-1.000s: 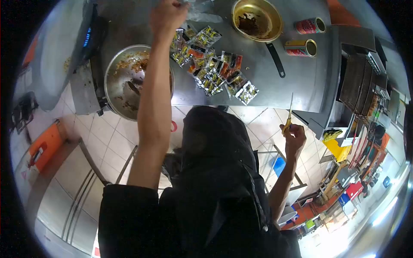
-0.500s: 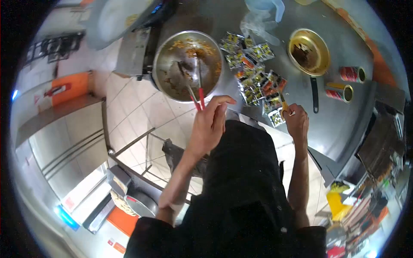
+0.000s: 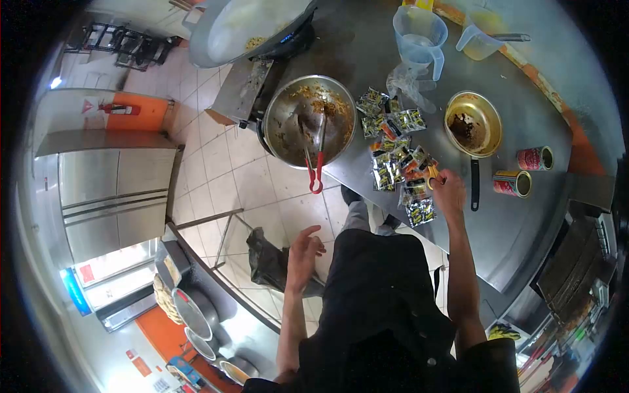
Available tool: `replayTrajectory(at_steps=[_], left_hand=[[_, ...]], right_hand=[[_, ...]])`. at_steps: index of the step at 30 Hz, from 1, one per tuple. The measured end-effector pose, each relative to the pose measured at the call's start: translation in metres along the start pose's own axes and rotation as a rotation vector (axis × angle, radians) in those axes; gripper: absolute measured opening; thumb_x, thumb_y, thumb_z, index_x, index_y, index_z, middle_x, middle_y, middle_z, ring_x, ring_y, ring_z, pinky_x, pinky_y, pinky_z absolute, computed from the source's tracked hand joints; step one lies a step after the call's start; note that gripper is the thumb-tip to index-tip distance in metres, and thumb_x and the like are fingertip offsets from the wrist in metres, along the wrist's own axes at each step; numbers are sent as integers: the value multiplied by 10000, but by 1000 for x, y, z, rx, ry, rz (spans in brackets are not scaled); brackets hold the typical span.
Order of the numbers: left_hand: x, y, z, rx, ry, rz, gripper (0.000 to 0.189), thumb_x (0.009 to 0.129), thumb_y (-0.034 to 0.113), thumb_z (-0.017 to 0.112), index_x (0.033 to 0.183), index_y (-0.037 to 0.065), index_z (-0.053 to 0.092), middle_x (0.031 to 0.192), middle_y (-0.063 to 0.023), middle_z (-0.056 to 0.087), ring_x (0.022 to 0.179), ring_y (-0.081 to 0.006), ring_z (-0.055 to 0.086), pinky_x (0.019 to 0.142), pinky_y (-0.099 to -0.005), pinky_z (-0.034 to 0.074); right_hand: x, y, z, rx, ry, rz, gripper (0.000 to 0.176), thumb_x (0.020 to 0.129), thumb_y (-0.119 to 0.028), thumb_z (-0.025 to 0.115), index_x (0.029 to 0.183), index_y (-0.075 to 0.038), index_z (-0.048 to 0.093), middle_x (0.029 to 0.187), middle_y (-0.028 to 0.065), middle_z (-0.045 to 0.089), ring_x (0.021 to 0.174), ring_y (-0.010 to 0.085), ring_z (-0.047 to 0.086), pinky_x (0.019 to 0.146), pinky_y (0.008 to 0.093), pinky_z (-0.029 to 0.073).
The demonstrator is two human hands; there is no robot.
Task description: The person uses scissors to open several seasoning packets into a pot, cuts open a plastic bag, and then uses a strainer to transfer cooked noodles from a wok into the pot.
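Observation:
My left hand (image 3: 303,257) hangs over the floor in front of my apron, with its index finger stretched out and nothing in its grasp. My right hand (image 3: 449,192) is closed on a pair of scissors with yellow handles (image 3: 432,174); their blades are hard to make out against the packets. Under and beside them lies a pile of shiny sealed packets (image 3: 385,169), with one silver packet (image 3: 420,211) at the table's front edge. Left of the pile stands a steel bowl (image 3: 278,145) with food scraps inside. Red-handled tongs (image 3: 315,182) lean in it, handles over the rim.
A gold-coloured pan (image 3: 495,141) with dark residue stands right of the packets, near two opened cans (image 3: 534,158). Measuring jugs (image 3: 419,40) and a crumpled plastic bag (image 3: 407,85) lie farther back. At upper left is a large grey vessel (image 3: 216,46). The steel table (image 3: 517,216) has a front edge.
My left hand has moved away from the tongs, down and back towards my body. The right hand stays by the packets with the scissors. The camera view has shifted.

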State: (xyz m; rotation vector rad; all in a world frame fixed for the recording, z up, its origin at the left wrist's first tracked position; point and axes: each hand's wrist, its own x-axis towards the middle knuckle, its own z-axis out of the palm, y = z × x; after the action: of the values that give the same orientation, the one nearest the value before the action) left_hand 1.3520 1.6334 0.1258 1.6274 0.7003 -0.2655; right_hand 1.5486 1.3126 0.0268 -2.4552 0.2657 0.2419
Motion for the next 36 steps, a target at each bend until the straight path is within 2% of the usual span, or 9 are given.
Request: replayTrajectory(at_steps=[7, 15, 20, 22, 24, 28, 32, 35, 36], left_hand=[[21, -31, -1, 188, -98, 54, 302, 996, 170, 514, 1253, 33, 594, 859, -88, 675, 814, -153, 646, 765, -297, 507], [27, -137, -62, 115, -91, 31, 335, 1034, 252, 500, 1220, -7, 605, 866, -96, 686, 808, -162, 645, 754, -299, 515], [15, -154, -108, -28, 102, -337, 319, 1051, 245, 465, 1215, 18, 616, 772, -37, 640, 708, -124, 644, 664, -277, 531], [22, -162, -134, -92, 163, -335, 329, 1052, 254, 461, 1224, 20, 615, 744, -26, 617, 661, -115, 633, 626, -267, 526], [39, -159, -156, -124, 265, -272, 358, 1048, 276, 467, 1247, 15, 609, 684, -3, 557, 555, -102, 592, 555, -257, 520], [105, -152, -225, -126, 322, -237, 361, 1035, 290, 504, 1245, 17, 612, 677, -3, 544, 554, -98, 583, 576, -259, 527], [220, -146, -318, -325, 253, -115, 341, 1035, 283, 501, 1216, 26, 632, 718, -2, 578, 629, -94, 610, 599, -250, 517], [355, -162, -390, -235, 326, -46, 324, 1006, 283, 558, 1190, 28, 637, 737, -7, 602, 686, -106, 622, 632, -259, 524], [408, -187, -412, -57, 405, 21, 306, 974, 262, 593, 1167, 29, 636, 752, -29, 621, 727, -143, 637, 666, -291, 535]], right_hand=[[4, 37, 17, -167, -39, -12, 157, 782, -173, 705, 840, -32, 667, 885, 177, 667, 841, 375, 658, 744, 478, 506], [-8, 41, 14, -173, 18, -71, 128, 845, -144, 675, 927, -51, 704, 919, 197, 657, 877, 386, 666, 735, 495, 517], [-17, 30, 10, -276, 140, -176, 138, 890, -177, 652, 979, -81, 695, 959, 157, 676, 865, 345, 679, 730, 459, 527], [-23, 5, 8, -250, 205, -260, 124, 898, -179, 651, 952, -77, 696, 943, 148, 687, 852, 332, 683, 722, 446, 530], [-31, -25, 12, -152, 262, -128, 107, 858, -159, 713, 854, -59, 674, 895, 119, 673, 778, 308, 666, 669, 411, 514], [-48, -78, 39, -73, 320, -108, 241, 952, -262, 649, 867, -40, 681, 795, 150, 656, 659, 301, 629, 588, 395, 461], [-81, -63, 96, -131, 577, -290, 341, 1012, -238, 504, 800, 18, 582, 706, 198, 552, 626, 370, 550, 569, 452, 409], [-136, -74, 140, -111, 566, 4, 255, 1003, -190, 469, 952, 35, 578, 849, 226, 597, 775, 418, 578, 702, 476, 457], [-156, -67, 151, -238, 446, 38, 393, 1041, -264, 396, 1100, 71, 593, 1024, 238, 642, 949, 408, 620, 805, 489, 476]])
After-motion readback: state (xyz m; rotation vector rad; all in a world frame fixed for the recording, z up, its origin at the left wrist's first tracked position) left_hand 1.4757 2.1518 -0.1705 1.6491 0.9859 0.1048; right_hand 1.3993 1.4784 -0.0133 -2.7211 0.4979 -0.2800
